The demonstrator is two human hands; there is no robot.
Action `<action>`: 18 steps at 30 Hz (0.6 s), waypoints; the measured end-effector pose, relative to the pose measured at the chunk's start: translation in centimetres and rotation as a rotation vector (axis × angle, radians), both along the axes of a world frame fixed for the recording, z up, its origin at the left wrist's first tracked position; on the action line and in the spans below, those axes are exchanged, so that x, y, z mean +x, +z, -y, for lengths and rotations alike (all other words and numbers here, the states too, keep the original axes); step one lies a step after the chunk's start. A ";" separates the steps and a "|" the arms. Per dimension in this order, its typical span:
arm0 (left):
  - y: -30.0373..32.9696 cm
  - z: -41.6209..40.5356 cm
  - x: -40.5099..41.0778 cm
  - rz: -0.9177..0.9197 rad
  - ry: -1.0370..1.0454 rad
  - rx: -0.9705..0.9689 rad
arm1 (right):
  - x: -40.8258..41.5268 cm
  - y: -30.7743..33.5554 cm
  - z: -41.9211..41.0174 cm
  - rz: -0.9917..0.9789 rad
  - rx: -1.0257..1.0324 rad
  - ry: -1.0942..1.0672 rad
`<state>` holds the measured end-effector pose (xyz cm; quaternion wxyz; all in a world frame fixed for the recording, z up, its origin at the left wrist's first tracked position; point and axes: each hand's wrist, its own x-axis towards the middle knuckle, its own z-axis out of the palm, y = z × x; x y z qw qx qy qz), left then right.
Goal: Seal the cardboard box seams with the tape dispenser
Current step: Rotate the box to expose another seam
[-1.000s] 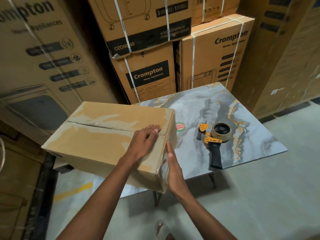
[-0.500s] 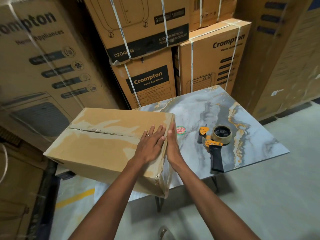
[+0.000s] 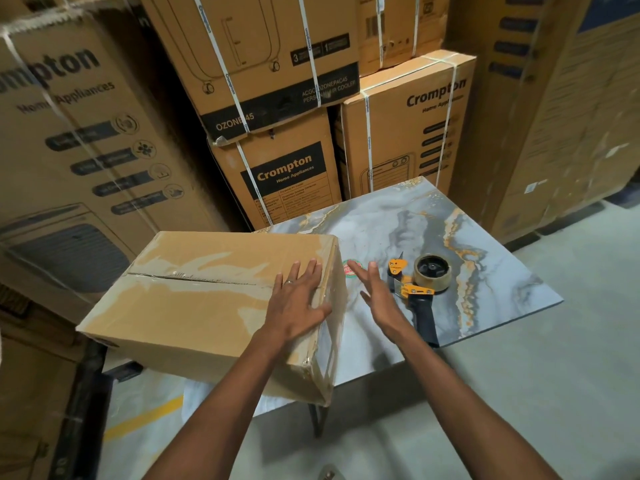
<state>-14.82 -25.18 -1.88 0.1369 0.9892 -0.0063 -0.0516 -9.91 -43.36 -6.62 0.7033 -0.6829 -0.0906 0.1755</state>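
Two hands are in your head view: your left hand (image 3: 298, 303) lies flat, fingers spread, on the box (image 3: 194, 299) top near its right edge. Your right hand (image 3: 375, 292) hangs open above the table (image 3: 491, 306), holding nothing, just beside the tape dispenser (image 3: 420, 289).

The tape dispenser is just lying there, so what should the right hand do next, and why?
Probably reach right and grasp the tape dispenser by its black handle. The right hand is open and empty beside it, while the left hand lies flat on the cardboard box.
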 end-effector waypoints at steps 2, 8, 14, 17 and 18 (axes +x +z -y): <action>0.5 0.2 0.1 -0.032 -0.013 -0.023 | 1.4 0.8 0.7 0.068 -0.038 -0.042; 1.3 -0.4 -0.4 -0.103 -0.180 -0.046 | 3.5 2.1 1.6 0.621 -0.402 -0.103; 1.7 -2.1 -1.8 -0.075 -0.230 -0.105 | 2.5 2.8 2.1 0.947 -0.642 0.124; 0.3 -1.9 -3.8 0.070 -0.166 0.012 | 2.6 3.2 2.2 0.953 -0.664 0.168; -0.6 -1.9 -4.7 0.139 -0.141 0.050 | 2.7 3.5 1.9 0.961 -0.662 0.189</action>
